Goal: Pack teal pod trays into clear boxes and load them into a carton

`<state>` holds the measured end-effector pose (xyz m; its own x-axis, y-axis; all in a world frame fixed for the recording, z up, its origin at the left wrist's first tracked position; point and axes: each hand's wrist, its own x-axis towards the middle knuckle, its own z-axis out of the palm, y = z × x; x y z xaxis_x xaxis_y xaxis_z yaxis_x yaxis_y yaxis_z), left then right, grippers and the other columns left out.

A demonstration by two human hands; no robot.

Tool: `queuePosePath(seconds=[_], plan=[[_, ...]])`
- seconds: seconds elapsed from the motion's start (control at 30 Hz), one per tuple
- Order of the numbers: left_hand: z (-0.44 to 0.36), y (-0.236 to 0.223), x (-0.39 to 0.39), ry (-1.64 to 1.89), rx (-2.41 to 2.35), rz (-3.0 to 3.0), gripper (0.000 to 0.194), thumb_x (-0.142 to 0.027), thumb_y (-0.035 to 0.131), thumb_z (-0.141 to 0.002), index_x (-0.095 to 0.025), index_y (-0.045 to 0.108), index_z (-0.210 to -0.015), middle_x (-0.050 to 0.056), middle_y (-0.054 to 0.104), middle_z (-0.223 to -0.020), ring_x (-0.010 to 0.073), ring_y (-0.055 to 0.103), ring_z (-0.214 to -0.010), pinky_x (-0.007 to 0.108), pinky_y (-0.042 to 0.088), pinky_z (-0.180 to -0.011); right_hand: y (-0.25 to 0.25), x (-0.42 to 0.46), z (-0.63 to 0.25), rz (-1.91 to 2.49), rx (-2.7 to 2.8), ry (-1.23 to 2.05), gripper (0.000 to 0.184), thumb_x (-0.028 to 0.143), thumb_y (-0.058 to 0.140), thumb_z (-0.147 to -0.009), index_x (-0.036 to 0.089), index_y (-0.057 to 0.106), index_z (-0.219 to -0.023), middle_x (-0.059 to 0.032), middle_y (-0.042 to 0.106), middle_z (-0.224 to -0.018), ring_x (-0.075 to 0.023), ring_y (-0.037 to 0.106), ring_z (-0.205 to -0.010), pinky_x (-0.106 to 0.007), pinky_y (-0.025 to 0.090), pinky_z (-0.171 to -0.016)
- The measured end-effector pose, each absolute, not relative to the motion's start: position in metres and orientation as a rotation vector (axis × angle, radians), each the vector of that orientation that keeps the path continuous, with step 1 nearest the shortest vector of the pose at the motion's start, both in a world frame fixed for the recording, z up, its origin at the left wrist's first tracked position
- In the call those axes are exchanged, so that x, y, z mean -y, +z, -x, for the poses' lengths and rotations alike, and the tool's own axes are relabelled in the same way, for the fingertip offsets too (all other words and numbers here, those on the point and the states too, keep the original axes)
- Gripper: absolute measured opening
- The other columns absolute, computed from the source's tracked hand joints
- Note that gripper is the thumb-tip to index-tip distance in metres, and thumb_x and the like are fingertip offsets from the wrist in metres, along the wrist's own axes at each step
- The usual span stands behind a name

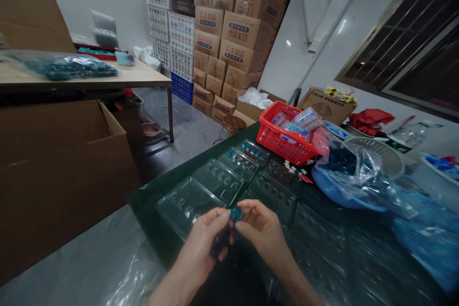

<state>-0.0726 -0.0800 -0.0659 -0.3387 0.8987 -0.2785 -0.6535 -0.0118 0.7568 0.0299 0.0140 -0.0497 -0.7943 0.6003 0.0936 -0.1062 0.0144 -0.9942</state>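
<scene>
Over the near part of the green table, my left hand and my right hand meet at a small glossy blue-green piece. My left thumb and finger pinch it from one side, and my right fingertips close on it from the other. More dark pieces sit in the curl of my left fingers, partly hidden. Just beyond my hands lie clear plastic trays with moulded slots. Blue-green pieces sit in the slots of the farthest tray, and at least one is in the tray before it.
A red basket of packets stands at the table's far side. Right of it sits a blue basin with a plastic bag of dark pieces. A large open carton is at left, below a wooden table. Stacked cartons line the back.
</scene>
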Motion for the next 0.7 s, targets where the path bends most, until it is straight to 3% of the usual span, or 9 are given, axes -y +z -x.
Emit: queuePosePath(seconds=[0.33,0.5,0.63,0.7], plan=[[0.08,-0.056,0.084,1.705,-1.02,-0.304,0.022,-0.035,0.055,-0.078,-0.016,0.05,-0.068,0.001,0.053,-0.052,0.0078,0.042,-0.043,0.014,0.025,-0.033,-0.058,-0.018,-0.041,0.688,1.846,1.675,0.022,0.02,0.059,-0.078,0.02,0.059,-0.1,0.0009,0.061,-0.076,-0.0107,0.056,-0.066,-0.021,0.044,-0.056],[0.082,-0.052,0.086,1.719,-0.992,-0.289,0.012,-0.02,0.062,-0.069,-0.017,0.051,-0.071,0.003,0.062,-0.081,0.0082,0.05,-0.05,0.013,0.025,-0.031,-0.053,-0.021,-0.046,0.629,1.733,1.816,0.023,0.018,0.062,-0.075,0.021,0.055,-0.096,0.0033,0.056,-0.073,-0.0086,0.05,-0.06,-0.019,0.041,-0.051],[0.075,-0.054,0.086,1.622,-1.068,-0.347,0.019,-0.023,0.06,-0.071,-0.016,0.058,-0.088,0.002,0.06,-0.067,0.0098,0.05,-0.046,0.014,0.026,-0.03,-0.053,-0.019,-0.046,0.605,1.775,1.803,0.021,0.021,0.065,-0.074,0.02,0.058,-0.093,0.0029,0.057,-0.072,-0.0088,0.051,-0.062,-0.018,0.041,-0.052],[0.072,-0.055,0.086,1.582,-1.114,-0.38,0.021,-0.029,0.061,-0.073,-0.014,0.059,-0.088,0.004,0.06,-0.064,0.01,0.05,-0.047,0.014,0.027,-0.03,-0.055,-0.018,-0.046,0.615,1.791,1.774,0.021,0.023,0.066,-0.074,0.02,0.06,-0.093,0.0029,0.057,-0.07,-0.0086,0.052,-0.061,-0.018,0.042,-0.052]])
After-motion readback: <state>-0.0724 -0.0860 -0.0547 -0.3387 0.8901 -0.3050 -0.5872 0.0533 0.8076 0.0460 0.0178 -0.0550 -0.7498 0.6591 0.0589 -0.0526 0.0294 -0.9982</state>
